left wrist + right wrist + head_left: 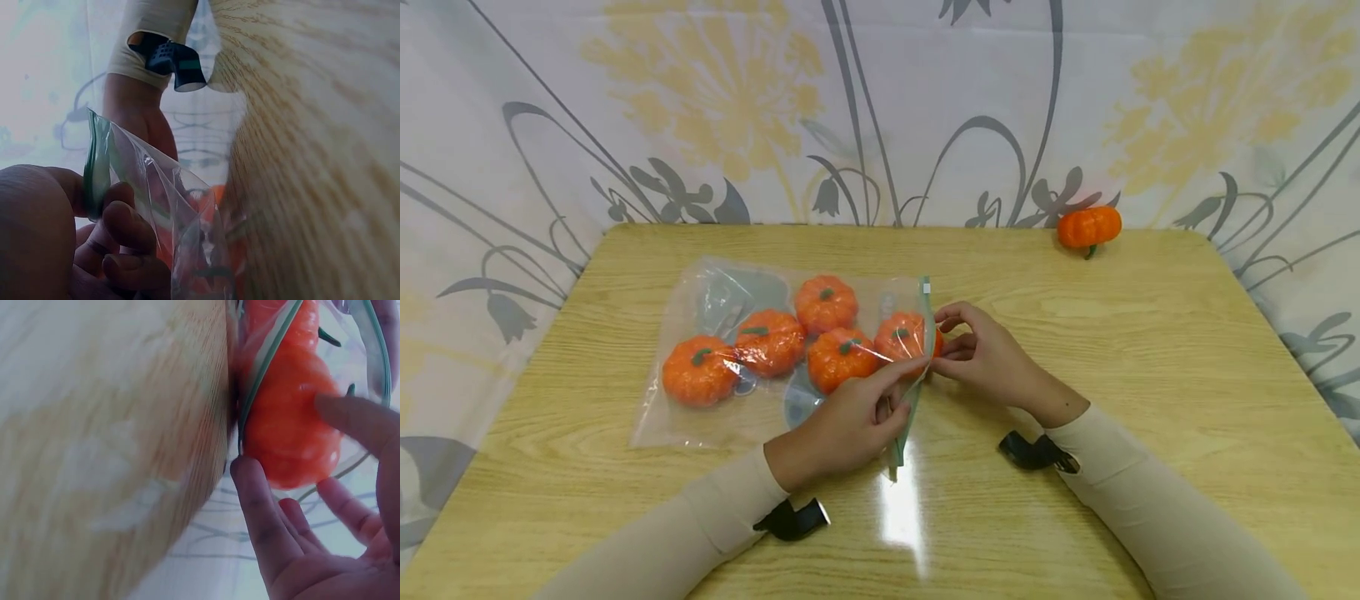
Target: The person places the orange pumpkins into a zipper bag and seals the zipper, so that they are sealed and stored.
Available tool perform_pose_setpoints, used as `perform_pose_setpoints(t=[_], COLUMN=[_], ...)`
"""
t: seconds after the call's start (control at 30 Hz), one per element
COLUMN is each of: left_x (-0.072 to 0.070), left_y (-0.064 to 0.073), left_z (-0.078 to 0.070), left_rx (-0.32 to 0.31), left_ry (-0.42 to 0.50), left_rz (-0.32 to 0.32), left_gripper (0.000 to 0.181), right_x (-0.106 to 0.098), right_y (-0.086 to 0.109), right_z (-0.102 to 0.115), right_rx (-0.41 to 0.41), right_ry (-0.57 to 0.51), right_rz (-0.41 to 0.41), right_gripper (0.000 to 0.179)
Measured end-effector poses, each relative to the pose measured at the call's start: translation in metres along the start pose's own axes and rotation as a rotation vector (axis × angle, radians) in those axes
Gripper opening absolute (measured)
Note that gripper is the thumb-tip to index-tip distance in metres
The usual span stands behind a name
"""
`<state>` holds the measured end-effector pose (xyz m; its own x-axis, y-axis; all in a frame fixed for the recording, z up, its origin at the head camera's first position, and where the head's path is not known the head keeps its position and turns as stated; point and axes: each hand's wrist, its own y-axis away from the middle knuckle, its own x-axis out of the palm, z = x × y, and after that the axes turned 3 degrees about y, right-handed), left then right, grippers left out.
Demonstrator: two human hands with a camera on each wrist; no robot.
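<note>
A clear bag (760, 415) lies flat on the table, a bit toward 9 o'clock from the middle, if 12 is the far edge. Its mouth, with a green strip (929, 321), is on the bag's 3 o'clock side. A small white bit (927, 288) sits near the far end of the strip. An orange pumpkin (294, 419) lies right in the mouth, partly under the plastic and partly sticking out. The right hand (988, 354) comes at it from 3 o'clock and holds it, with the thumb on one side and the fingers bent round the other. The left hand (846, 425), at the bag's 4 o'clock, pinches the green strip between thumb and finger. Four more orange pumpkins with green stems sit inside the bag: one at 9 o'clock (700, 379), one near the middle (775, 350), one toward 1 o'clock (824, 312) and one at 3 o'clock (838, 371). Another pumpkin (1090, 227) rests outside, well apart, at 2 o'clock by the table's far edge, with its stem pointing toward 6. Pale sleeves (1150, 500) reach in from 7 and 5 o'clock, and a black gadget (1033, 451) is at each wrist. The wooden table (1075, 333) meets a flowery cloth (895, 108) at 12 o'clock.
</note>
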<state>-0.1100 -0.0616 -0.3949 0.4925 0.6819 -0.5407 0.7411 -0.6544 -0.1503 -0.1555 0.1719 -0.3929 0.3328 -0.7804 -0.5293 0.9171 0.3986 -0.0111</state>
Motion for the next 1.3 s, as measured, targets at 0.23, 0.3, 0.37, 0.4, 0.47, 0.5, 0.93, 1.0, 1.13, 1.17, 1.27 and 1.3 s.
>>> perform_pose_setpoints(t=[0.23,0.3,0.37,0.4,0.47,0.5,0.93,1.0,1.13,1.17,1.27,1.3], left_x=[0.0002,0.0004,0.0003,0.0002,0.0001,0.0002,-0.0003,0.0004,0.0016,0.0017,0.0013,0.0011], left_y=[-0.0004,-0.0002,-0.0001,-0.0001,-0.0001,-0.0001,-0.0009,-0.0012,-0.0009,-0.0008,-0.0008,-0.0007], left_z=[-0.0002,-0.0002,-0.0004,-0.0005,-0.0009,-0.0010,0.0004,0.0020,0.0033,0.0034,0.0026,0.0025], left_rx=[-0.006,-0.006,-0.006,-0.005,-0.005,-0.002,0.008,0.014,0.021,0.020,0.015,0.013], left_ry=[-0.006,-0.005,-0.004,-0.002,0.000,0.002,0.005,0.007,0.007,0.007,0.008,0.009], left_rz=[0.000,0.003,0.001,0.001,-0.001,-0.002,-0.007,-0.007,-0.002,-0.003,-0.004,-0.005], left_gripper=[0.057,0.057,0.056,0.057,0.056,0.057,0.057,0.057,0.057,0.056,0.056,0.056], right_x=[-0.0006,-0.0005,-0.0007,-0.0008,-0.0009,-0.0010,-0.0019,-0.0017,-0.0010,-0.0009,-0.0008,-0.0009], right_y=[0.0000,0.0003,0.0006,0.0007,0.0007,0.0006,-0.0016,-0.0011,0.0006,0.0008,0.0007,0.0003], right_z=[-0.0003,-0.0008,-0.0009,-0.0008,-0.0004,-0.0003,0.0004,0.0005,-0.0009,-0.0012,-0.0021,-0.0023], right_rx=[0.012,0.001,-0.008,-0.011,-0.013,-0.012,-0.033,-0.034,-0.032,-0.033,-0.040,-0.043], right_ry=[0.069,0.077,0.080,0.080,0.079,0.078,0.136,0.137,0.145,0.145,0.143,0.144], right_rz=[-0.034,-0.040,-0.047,-0.050,-0.055,-0.055,-0.022,-0.014,0.000,0.000,0.005,0.007], right_gripper=[0.044,0.042,0.039,0.037,0.035,0.033,0.035,0.037,0.039,0.039,0.039,0.039])
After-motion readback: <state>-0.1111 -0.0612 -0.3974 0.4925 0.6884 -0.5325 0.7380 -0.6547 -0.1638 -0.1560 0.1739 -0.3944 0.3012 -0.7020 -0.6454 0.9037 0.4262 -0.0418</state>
